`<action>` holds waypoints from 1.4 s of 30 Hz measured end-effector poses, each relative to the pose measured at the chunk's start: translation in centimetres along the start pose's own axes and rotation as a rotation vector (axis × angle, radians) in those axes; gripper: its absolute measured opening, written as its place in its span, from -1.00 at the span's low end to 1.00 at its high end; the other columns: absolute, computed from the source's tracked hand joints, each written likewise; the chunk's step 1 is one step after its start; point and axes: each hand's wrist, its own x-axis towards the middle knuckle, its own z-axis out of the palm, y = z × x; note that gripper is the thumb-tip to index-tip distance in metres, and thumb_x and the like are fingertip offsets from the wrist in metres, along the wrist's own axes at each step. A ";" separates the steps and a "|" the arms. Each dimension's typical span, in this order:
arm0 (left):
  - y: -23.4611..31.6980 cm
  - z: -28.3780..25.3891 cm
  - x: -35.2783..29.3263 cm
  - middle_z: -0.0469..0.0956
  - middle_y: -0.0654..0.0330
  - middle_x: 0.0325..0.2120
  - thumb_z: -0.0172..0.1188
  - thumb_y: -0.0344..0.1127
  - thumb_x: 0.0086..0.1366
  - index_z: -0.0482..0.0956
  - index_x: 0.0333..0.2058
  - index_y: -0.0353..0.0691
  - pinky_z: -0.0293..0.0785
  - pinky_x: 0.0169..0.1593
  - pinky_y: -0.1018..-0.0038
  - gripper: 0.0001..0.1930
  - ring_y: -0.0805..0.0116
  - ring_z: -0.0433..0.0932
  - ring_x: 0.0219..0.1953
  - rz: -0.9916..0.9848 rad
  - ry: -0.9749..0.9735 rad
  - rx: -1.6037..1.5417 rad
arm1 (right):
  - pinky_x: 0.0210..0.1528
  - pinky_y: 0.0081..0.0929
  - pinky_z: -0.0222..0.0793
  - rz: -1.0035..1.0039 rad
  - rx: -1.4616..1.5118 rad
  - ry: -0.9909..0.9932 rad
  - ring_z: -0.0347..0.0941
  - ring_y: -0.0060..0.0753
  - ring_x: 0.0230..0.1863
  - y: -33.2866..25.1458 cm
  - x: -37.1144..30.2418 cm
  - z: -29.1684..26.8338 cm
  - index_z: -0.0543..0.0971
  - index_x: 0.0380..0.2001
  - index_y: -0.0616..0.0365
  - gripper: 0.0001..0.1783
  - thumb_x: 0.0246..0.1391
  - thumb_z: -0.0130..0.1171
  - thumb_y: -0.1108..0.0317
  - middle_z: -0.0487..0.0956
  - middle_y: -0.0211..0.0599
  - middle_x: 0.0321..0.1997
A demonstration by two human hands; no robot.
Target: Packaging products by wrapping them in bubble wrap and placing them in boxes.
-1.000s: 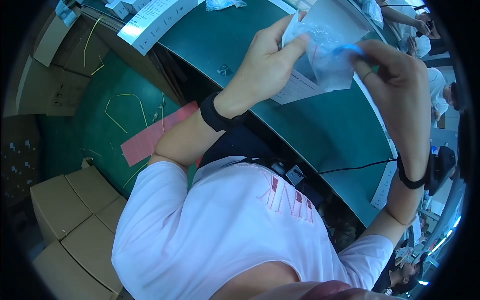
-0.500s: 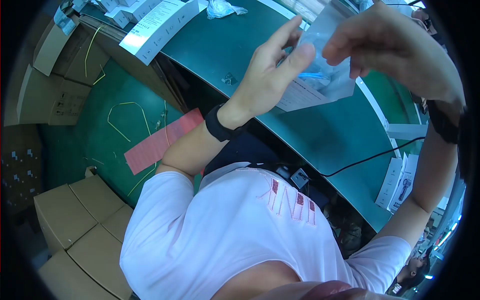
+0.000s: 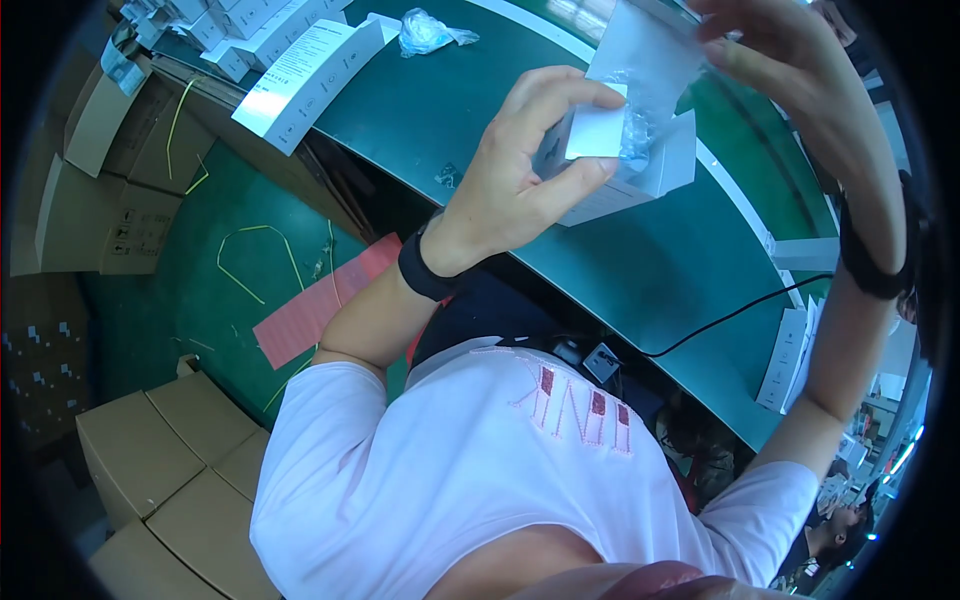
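Over the green bench (image 3: 640, 280), between its near edge and its far edge, the left hand (image 3: 520, 170) holds the end of an open white box (image 3: 620, 198), with thumb and pointing finger set wide apart across a small flap (image 3: 597, 130); its other fingertips are hidden. The right hand (image 3: 755, 45) is up by the tall flap (image 3: 650, 50), its fingers bent and loosely parted, and I cannot tell if they touch it. Inside the box sits clear, bubbly plastic (image 3: 640, 125), and an end flap (image 3: 680, 155) sticks up on the right. I think this goes best if the left hand holds the box firmly without squashing its walls. The plastic should sit low, so no bit gets caught in a fold. The short flaps should bend in first, then the tall one, pressed softly along its crease. Farther out, a crumpled bag (image 3: 430, 35) lies near the far edge, and a little clear packet (image 3: 447, 175) lies close to the near edge. More boxes (image 3: 300, 80) crowd the bench's left end, and a black wire (image 3: 740, 325) runs across toward its right end.
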 end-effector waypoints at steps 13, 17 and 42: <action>1.8 -2.8 1.1 0.42 0.04 0.03 0.50 -0.18 -0.06 0.57 0.02 -0.18 0.40 0.08 0.33 -0.39 0.14 0.47 0.04 -0.046 -0.187 0.121 | 0.16 -0.39 0.29 0.028 0.933 0.276 0.42 -0.35 0.09 3.3 1.6 13.2 0.37 0.15 0.27 -0.26 -0.02 0.37 0.10 0.48 -0.18 0.09; 1.2 -3.3 2.2 0.42 0.03 0.02 0.46 -0.17 -0.01 0.54 0.03 -0.21 0.40 0.07 0.34 -0.40 0.13 0.46 0.02 0.172 -0.359 0.408 | 0.18 -0.41 0.28 -0.338 0.717 0.451 0.42 -0.34 0.12 3.9 1.1 13.3 0.40 0.22 0.15 -0.32 0.03 0.35 0.23 0.52 -0.23 0.12; -0.6 -2.7 0.5 0.38 0.13 0.14 0.51 -0.41 -0.07 0.48 0.13 -0.15 0.42 0.20 0.28 -0.29 0.26 0.38 0.19 0.019 -0.231 0.113 | 0.29 -0.06 0.17 -0.498 -0.074 0.464 0.25 0.06 0.31 4.2 -1.2 12.3 0.62 0.02 -0.11 -0.62 0.18 0.11 0.10 0.41 -0.06 0.24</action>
